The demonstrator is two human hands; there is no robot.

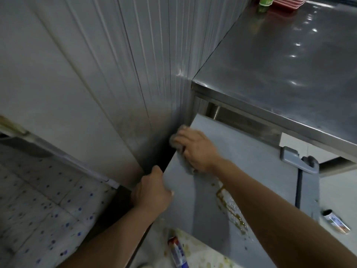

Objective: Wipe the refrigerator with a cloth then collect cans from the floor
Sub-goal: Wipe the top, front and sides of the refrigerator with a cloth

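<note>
- hands: two, the left hand (152, 192) and the right hand (197, 149)
- cloth (178, 146): one
- cans on floor: two, can one (178, 252), can two (336, 221)
- refrigerator door (251, 171): one

The scene is dim and grey-blue, with flat, low-contrast colour. The brightest spots are small white glints of overhead light on the steel counter (280, 55), strung along its right side. Deep shadow fills the gap beside the refrigerator door (241, 161) and darkens the floor (38, 200) near it. Wide-angle distortion bends the ribbed wall panel (116, 55) into curves towards the left edge. The right hand (195, 149) and the cloth (178, 144) under it look soft with motion blur; the can (178, 252) at the bottom edge is smeared too.
</note>
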